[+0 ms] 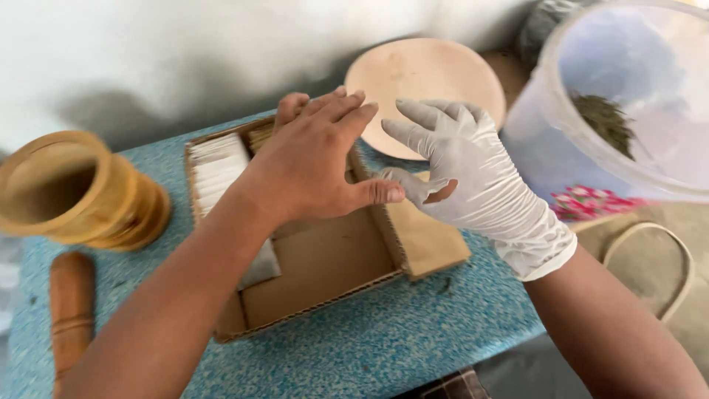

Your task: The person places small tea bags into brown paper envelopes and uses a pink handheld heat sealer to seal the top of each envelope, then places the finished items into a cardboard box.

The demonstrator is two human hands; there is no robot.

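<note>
Shallow brown cardboard box (325, 273) lies open on the blue speckled tabletop (413, 340), near the middle of the scene, with one flap folded out flat to its right. A row of white paper sachets (216, 171) stands packed on edge along its far left side. The bare left hand (314, 166) hovers palm down over the far part of the box, fingers straight and held together, thumb stretched right, gripping nothing. Just beside it on the right, the right hand in a white latex glove (461, 166) has its fingers spread loose; its thumb tip meets the left thumb. Far left stands a yellow-brown wooden mortar (77, 192), with a wooden pestle (70, 310) lying near it. Behind the hands lies a round pale wooden plate (428, 70). Far right sits a translucent plastic bucket (583, 125) holding dried green herbs (605, 122).
</note>
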